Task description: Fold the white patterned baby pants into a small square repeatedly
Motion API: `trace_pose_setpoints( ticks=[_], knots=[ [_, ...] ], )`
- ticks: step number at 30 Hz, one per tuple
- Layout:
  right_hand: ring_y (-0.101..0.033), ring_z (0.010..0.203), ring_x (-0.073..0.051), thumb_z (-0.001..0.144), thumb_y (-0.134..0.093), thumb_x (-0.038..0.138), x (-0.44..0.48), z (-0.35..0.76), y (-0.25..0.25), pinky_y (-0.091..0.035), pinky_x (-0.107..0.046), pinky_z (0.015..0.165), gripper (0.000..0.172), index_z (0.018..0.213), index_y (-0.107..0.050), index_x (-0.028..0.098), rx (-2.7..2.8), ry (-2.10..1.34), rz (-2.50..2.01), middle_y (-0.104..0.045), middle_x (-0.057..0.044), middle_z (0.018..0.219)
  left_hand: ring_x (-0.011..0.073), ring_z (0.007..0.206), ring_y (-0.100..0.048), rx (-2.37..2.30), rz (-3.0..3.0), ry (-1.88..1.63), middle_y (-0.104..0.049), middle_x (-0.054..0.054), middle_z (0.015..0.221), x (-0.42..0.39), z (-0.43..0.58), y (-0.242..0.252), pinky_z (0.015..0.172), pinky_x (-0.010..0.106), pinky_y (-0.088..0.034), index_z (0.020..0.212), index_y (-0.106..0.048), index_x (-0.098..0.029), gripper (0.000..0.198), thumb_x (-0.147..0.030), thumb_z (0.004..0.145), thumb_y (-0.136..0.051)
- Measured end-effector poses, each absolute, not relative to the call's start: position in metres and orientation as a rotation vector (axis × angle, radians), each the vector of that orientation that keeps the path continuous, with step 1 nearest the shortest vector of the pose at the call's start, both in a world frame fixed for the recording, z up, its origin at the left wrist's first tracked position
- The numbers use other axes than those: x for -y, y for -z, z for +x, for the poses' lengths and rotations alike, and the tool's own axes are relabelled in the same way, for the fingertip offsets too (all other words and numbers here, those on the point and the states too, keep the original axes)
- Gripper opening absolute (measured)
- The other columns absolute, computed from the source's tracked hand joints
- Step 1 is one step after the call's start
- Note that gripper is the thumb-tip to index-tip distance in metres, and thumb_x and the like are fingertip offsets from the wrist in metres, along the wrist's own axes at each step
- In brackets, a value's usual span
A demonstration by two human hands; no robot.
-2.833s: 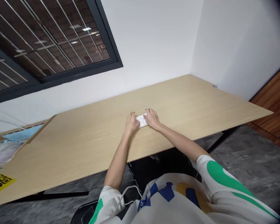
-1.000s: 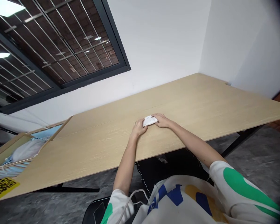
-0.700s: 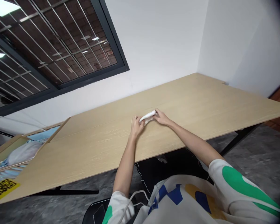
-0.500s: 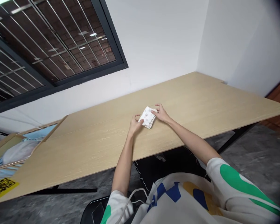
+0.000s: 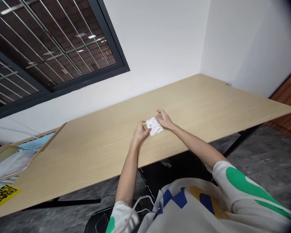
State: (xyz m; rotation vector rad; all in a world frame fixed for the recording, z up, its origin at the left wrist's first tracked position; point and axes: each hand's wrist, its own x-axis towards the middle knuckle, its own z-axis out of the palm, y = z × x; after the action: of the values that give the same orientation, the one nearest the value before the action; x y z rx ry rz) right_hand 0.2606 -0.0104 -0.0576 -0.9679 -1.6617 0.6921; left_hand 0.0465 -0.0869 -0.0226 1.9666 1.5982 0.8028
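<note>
A small folded white cloth [image 5: 154, 126] with a faint print lies on the wooden table, its stacked layers showing along the lower right edge. Pinching its left side is my left hand [image 5: 140, 132], thumb on top and fingers partly hidden behind. My right hand [image 5: 164, 119] holds the upper right corner, with the thumb side against the cloth and the other fingers curled beyond it.
The light wooden table [image 5: 99, 145] runs along a white wall under a barred window [image 5: 63, 45]. At the far left stands an open box [image 5: 45, 142] with cloth items [image 5: 14, 163] in it. A yellow QR-code sticker [image 5: 5, 197] is at the table's left end.
The folded cloth has turned and come down closer to the tabletop. My right hand has shifted slightly left and down, while the left hand stays on its side of the cloth.
</note>
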Motion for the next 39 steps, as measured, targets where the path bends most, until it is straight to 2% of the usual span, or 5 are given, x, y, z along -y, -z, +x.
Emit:
trace_pose_setpoints(
  ticks=[5, 9, 17, 24, 39],
  knots=[
    [-0.052, 0.144, -0.027, 0.106, -0.028, 0.069, 0.026, 0.256, 0.053, -0.034, -0.05, 0.125, 0.069, 0.137, -0.067, 0.021, 1.995, -0.731, -0.619, -0.062, -0.013, 0.148, 0.0222, 0.112, -0.07, -1.301, 2.251, -0.714, -0.077, 0.006, 0.122, 0.099, 0.066, 0.021, 0.101, 0.034, -0.052, 0.117, -0.075, -0.024, 0.029, -0.037, 0.092, -0.068],
    [-0.055, 0.143, -0.026, 0.103, -0.026, 0.078, 0.03, 0.251, 0.058, -0.034, -0.047, 0.125, 0.076, 0.129, -0.075, 0.026, 2.151, -0.911, -0.557, -0.069, -0.006, 0.142, 0.0264, 0.103, -0.072, -1.211, 2.376, -0.589, -0.08, 0.007, 0.104, 0.105, 0.076, 0.022, 0.097, 0.038, -0.053, 0.106, -0.082, -0.025, 0.023, -0.037, 0.089, -0.071],
    [-0.038, 0.156, -0.022, 0.106, -0.045, 0.054, 0.012, 0.251, 0.073, -0.02, -0.047, 0.132, 0.048, 0.138, -0.069, 0.028, 2.424, -0.754, -0.761, -0.059, -0.003, 0.154, 0.0287, 0.092, -0.072, -1.294, 2.422, -0.459, -0.076, 0.007, 0.08, 0.106, 0.078, 0.017, 0.09, 0.036, -0.054, 0.104, -0.084, -0.024, 0.023, -0.037, 0.09, -0.071],
    [-0.023, 0.161, -0.027, 0.106, -0.039, 0.052, -0.006, 0.262, 0.074, -0.016, -0.051, 0.132, 0.059, 0.158, -0.049, 0.026, 2.385, -0.659, -1.009, -0.035, -0.005, 0.171, 0.0302, 0.116, -0.069, -1.317, 2.373, -0.518, -0.077, 0.007, 0.125, 0.106, 0.077, 0.021, 0.104, 0.038, -0.05, 0.118, -0.08, -0.026, 0.033, -0.041, 0.09, -0.07],
    [-0.051, 0.131, -0.037, 0.093, -0.055, 0.025, 0.026, 0.262, 0.05, -0.039, -0.053, 0.112, 0.051, 0.142, -0.056, 0.012, 2.445, -0.255, -1.185, -0.057, -0.022, 0.141, 0.0279, 0.089, -0.066, -1.924, 1.977, -0.712, -0.067, 0.009, 0.078, 0.088, 0.063, 0.031, 0.084, 0.037, -0.046, 0.076, -0.057, -0.023, 0.03, -0.046, 0.092, -0.066]
  ],
)
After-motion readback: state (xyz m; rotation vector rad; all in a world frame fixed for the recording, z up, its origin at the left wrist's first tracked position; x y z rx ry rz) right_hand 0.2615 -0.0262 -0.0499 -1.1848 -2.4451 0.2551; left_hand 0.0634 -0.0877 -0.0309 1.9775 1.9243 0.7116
